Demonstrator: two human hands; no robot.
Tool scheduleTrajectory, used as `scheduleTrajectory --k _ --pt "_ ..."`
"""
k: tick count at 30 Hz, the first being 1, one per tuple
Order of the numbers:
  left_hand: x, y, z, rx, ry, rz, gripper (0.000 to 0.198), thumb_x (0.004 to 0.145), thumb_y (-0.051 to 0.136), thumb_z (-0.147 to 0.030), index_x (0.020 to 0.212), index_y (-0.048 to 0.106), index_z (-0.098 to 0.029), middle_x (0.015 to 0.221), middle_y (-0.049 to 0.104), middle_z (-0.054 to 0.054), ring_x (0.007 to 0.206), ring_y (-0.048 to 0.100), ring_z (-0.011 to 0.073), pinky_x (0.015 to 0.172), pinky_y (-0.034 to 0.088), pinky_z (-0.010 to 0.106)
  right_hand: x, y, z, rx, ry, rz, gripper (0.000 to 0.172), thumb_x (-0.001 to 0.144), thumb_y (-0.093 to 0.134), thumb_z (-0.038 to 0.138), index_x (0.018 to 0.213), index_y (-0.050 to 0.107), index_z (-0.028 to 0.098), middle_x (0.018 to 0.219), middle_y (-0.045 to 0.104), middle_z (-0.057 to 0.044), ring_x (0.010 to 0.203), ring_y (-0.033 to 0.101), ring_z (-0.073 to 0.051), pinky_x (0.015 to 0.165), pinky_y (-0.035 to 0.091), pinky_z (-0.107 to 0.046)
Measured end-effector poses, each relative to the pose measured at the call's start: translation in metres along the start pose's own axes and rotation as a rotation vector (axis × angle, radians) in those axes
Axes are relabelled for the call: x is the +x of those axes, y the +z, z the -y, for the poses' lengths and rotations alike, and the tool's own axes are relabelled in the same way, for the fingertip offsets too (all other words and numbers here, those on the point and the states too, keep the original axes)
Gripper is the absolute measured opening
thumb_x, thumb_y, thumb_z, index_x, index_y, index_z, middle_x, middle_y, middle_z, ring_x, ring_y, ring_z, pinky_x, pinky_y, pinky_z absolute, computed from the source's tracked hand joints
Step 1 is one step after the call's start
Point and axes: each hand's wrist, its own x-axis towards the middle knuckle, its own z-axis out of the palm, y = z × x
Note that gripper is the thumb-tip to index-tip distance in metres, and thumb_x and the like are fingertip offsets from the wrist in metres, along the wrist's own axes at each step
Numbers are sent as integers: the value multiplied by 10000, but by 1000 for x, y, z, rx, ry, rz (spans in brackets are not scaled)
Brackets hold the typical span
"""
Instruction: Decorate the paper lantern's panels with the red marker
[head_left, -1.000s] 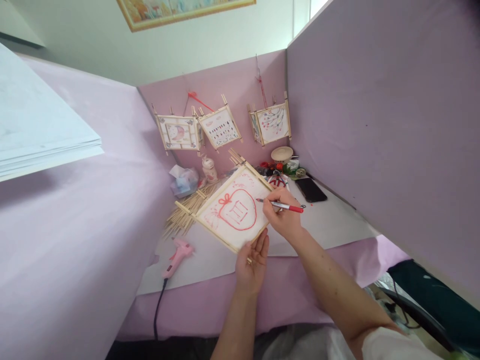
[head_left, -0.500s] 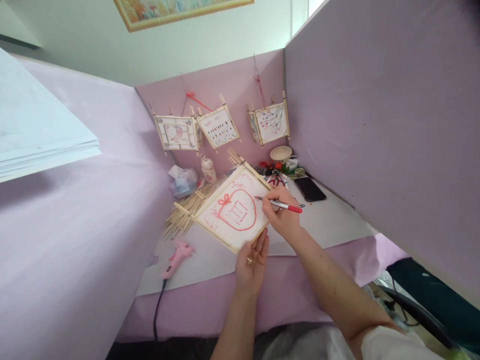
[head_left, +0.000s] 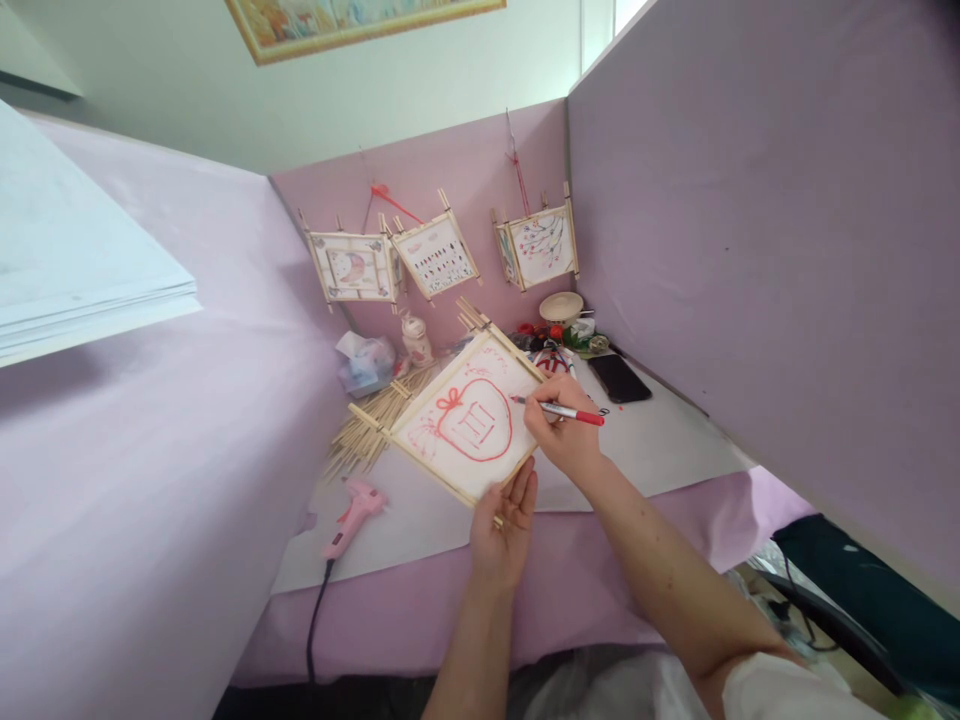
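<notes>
My left hand (head_left: 504, 525) grips the near corner of a stick-framed paper lantern (head_left: 491, 400), which is tilted toward me above the table. Its white panel carries a red outline with a bow, a character inside it and small red marks around the edges. Between the fingers of my right hand (head_left: 562, 425) is a red marker (head_left: 564, 410), its tip at or just over the paper, right of the outline; whether it touches I cannot tell. The lantern's other sides are mostly hidden behind the panel.
A pink glue gun (head_left: 355, 515) with a black cord lies at the left. Behind it are loose bamboo sticks (head_left: 371, 425), a tissue pack (head_left: 366, 362) and a figurine (head_left: 416, 340). A phone (head_left: 619, 378) lies right, near a bowl (head_left: 561, 307). Finished-looking lanterns (head_left: 544, 248) hang at the back.
</notes>
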Motion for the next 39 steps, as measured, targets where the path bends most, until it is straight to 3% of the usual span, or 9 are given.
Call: scheduleTrajectory --k 18,25,39 --pt "0 0 0 -3 -7 9 254 823 540 -200 1012 699 -144 1118 686 128 1153 578 230 1069 388 380 0 1 0 24 -29 -18 116 769 572 155 739 495 236 677 516 26 685 523 -144 837 504 -417" --pt "-2 0 1 15 -10 -5 267 827 527 -218 1028 690 -152 1131 681 127 1189 549 234 1086 364 395 -2 -2 3 91 23 -78 113 765 554 177 696 482 231 626 497 38 626 507 -134 796 508 -408" --pt "-1 0 -1 19 -4 7 266 830 522 -224 1025 692 -160 1134 681 119 1191 548 228 1085 367 395 -2 -2 3 59 17 -45 121 773 556 180 699 476 231 619 484 42 618 497 -127 790 514 -401"
